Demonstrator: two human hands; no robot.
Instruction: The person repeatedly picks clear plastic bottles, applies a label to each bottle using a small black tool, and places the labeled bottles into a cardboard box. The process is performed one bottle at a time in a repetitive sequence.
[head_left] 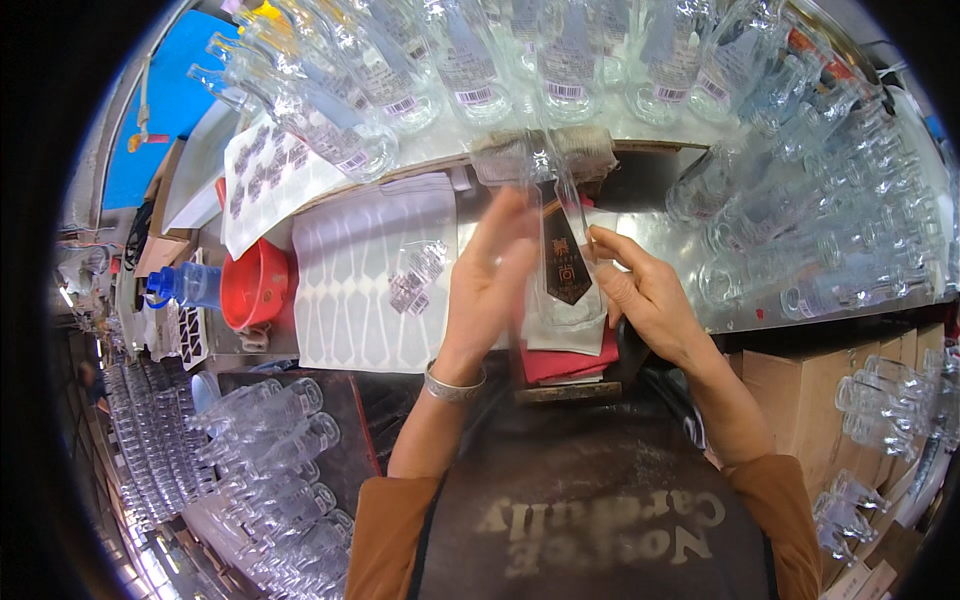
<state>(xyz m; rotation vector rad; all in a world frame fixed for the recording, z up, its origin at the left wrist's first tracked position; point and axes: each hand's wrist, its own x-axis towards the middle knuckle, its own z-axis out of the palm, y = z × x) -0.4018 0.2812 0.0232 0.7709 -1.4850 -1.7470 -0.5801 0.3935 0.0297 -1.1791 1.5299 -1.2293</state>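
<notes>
- Clear bottle (551,302) lies flat in front of the person, neck on cloth-wrapped rest (492,160); black label (566,262) on its upper face.
- L hand (485,275) blurred at bottle's left side; can't tell if fingers grip. R hand (650,290): fingers bent at its right side, hold unclear.
- Step prob. = smoothing label: best keep bottle steady, press from middle out, chk edges for bubbles.
- Metal desk (742,313) carries label sheet (345,300), red bowl (243,297), upright bottles (568,75) at back.
- Room: cardboard boxes (790,400) lower R; more glassware (265,480) lower L.
</notes>
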